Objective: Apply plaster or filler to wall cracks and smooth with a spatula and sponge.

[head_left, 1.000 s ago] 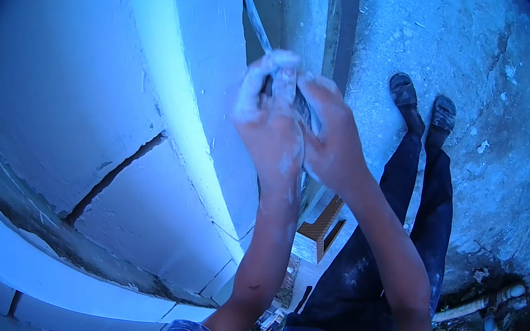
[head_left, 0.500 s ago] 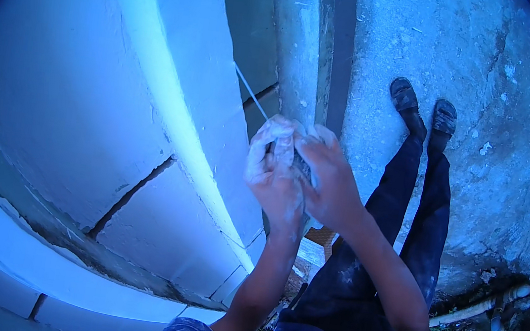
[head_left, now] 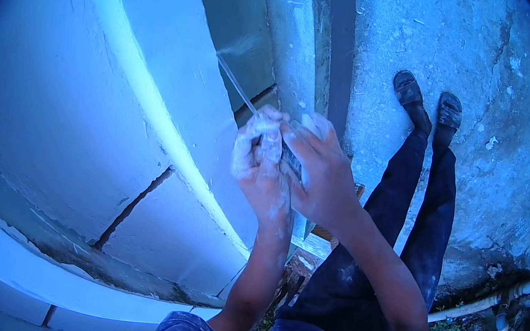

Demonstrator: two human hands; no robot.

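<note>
My left hand (head_left: pixel 258 158) is curled closed, its fingers and knuckles coated in whitish dust or paste. A thin pale rod (head_left: pixel 236 83) sticks out from its fingertips toward the upper left. Beside the rod's far end hangs a faint whitish blur (head_left: pixel 242 44) that I cannot identify. My right hand (head_left: pixel 324 170) presses against the left hand, its fingers bent and closed. Whatever lies between its fingers is hidden. Both hands are over the edge of a pale ledge (head_left: pixel 299 42).
On the left is a pale wall (head_left: pixel 53 81) with dark joints (head_left: pixel 133 208). To the right spreads a rough concrete floor (head_left: pixel 508 172), where my sandalled feet (head_left: pixel 426 100) show. Pipes (head_left: pixel 475 309) lie at the lower right. Some brown wood (head_left: pixel 324 233) shows below my hands.
Both hands have shifted slightly left and up together, still pressed close. More of the rod shows now, and the whitish blur has appeared by its far end.
</note>
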